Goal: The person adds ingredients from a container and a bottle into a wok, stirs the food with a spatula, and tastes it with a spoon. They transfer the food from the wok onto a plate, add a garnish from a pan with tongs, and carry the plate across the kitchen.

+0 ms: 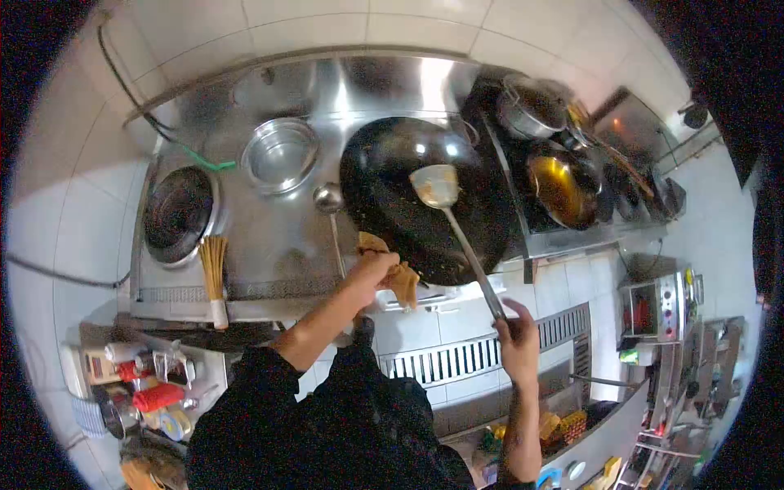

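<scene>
Ladle (438, 186) in right hand (518, 336)

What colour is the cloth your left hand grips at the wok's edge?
The cloth in the left hand is tan-orange, seen in the head view.

- The wok (416, 204) was seen as dark, glossy metal.
- The ladle (437, 186) was polished steel.
- The rag (392, 273) was soft, crumpled tan cloth.
- The worktop (278, 237) was shiny stainless steel.
</scene>
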A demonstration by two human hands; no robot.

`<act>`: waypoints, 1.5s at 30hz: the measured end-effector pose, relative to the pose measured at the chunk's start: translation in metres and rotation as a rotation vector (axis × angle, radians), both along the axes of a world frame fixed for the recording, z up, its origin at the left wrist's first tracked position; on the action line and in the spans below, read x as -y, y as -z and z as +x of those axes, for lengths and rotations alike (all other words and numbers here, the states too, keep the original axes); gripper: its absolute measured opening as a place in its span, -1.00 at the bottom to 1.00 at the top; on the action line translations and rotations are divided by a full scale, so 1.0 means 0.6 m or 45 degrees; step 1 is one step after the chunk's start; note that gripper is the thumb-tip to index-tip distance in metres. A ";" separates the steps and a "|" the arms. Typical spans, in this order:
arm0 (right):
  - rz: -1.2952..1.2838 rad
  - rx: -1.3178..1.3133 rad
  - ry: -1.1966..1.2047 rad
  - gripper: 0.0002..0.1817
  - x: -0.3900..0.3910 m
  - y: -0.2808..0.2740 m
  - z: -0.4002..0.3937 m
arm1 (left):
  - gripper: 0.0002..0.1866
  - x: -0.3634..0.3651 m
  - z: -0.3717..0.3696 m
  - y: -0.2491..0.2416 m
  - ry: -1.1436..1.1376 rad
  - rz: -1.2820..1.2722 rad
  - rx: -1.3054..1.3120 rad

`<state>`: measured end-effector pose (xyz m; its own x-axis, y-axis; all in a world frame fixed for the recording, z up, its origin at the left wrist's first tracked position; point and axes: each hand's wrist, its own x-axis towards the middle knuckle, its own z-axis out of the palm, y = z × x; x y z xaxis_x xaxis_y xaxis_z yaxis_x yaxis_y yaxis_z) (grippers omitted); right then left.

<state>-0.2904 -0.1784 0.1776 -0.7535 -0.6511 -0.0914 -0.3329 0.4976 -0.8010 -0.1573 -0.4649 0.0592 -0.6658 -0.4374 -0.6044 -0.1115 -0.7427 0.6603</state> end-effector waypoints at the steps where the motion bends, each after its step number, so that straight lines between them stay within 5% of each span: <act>1: -0.004 -0.011 -0.008 -0.60 0.036 0.016 -0.016 | -0.84 0.017 -0.015 0.009 -0.099 0.064 0.017; 5: 0.047 0.029 -0.036 -0.69 0.126 0.099 -0.085 | -0.89 0.063 -0.046 0.030 -0.228 0.005 0.060; 7: 0.030 -0.236 -0.082 -0.70 0.149 0.141 -0.113 | -0.90 0.087 -0.055 0.071 -0.154 0.046 0.035; 16: 0.217 -0.328 -0.147 -0.66 0.228 0.137 -0.172 | -0.81 0.047 -0.070 0.134 -0.376 0.200 0.048; 21: 0.251 -0.089 -0.190 -0.65 0.224 0.201 -0.230 | -0.82 0.026 -0.104 0.171 -0.382 0.258 -0.063; 23: 0.021 0.039 -0.278 -0.65 0.213 0.231 -0.253 | -0.73 0.013 -0.113 0.164 -0.335 0.238 -0.072; 25: 0.062 0.183 -0.339 -0.67 0.201 0.238 -0.269 | -0.34 0.007 -0.116 0.138 -0.109 0.212 0.059; 27: -0.039 0.786 -0.134 -0.72 0.193 0.187 -0.255 | -0.06 -0.007 -0.102 0.107 -0.017 0.228 0.077; 28: -0.124 0.902 -0.095 -0.56 0.173 0.202 -0.265 | 0.03 -0.015 -0.084 0.104 0.009 0.365 -0.016; 31: -0.096 0.920 0.153 -0.37 0.097 0.256 -0.274 | 0.02 -0.078 -0.030 0.071 -0.116 0.318 0.131; 33: -0.166 0.839 -0.148 -0.36 -0.003 0.381 -0.256 | -0.36 -0.147 0.014 0.071 -0.102 0.087 0.264; 34: -0.049 1.047 -0.255 -0.36 -0.024 0.423 -0.231 | -0.54 -0.196 0.066 0.172 -0.025 0.062 0.259; 35: 0.071 1.250 -0.369 -0.36 -0.027 0.468 -0.202 | -0.64 -0.213 0.079 0.118 0.064 0.133 0.365; 37: 0.258 0.680 -1.022 -0.38 -0.029 0.619 -0.130 | -0.69 -0.266 0.117 0.141 0.070 0.135 0.477; 39: 0.682 0.787 -0.950 -0.43 0.062 0.608 -0.042 | -0.69 -0.327 0.169 0.246 -0.025 0.015 0.646; 40: 0.523 1.016 -0.962 -0.56 0.044 0.717 -0.028 | -0.68 -0.348 0.190 0.305 -0.080 -0.047 0.742; 41: 0.538 1.023 -1.007 -0.56 0.066 0.714 -0.010 | -0.68 -0.363 0.206 0.361 -0.151 -0.080 0.805; 42: 0.605 0.531 -1.126 -0.59 0.101 0.692 0.012 | -0.68 -0.370 0.216 0.417 -0.267 -0.055 0.775; 43: 0.646 0.031 -1.209 -0.61 0.126 0.685 0.033 | -0.64 -0.375 0.219 0.478 -0.564 0.191 0.393; 44: 0.106 0.679 -0.718 -0.64 0.113 0.796 0.045 | -0.59 -0.382 0.210 0.536 -0.846 0.429 -0.007; 45: 0.117 0.684 -0.738 -0.64 0.130 0.798 0.049 | -0.53 -0.368 0.198 0.592 -0.894 0.391 -0.057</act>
<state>-0.2607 -0.2562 -0.3014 -0.1349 -0.8983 -0.4181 -0.1389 0.4350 -0.8897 -0.0385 -0.2439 -0.2961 -0.3202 -0.5836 -0.7463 0.4764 -0.7801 0.4056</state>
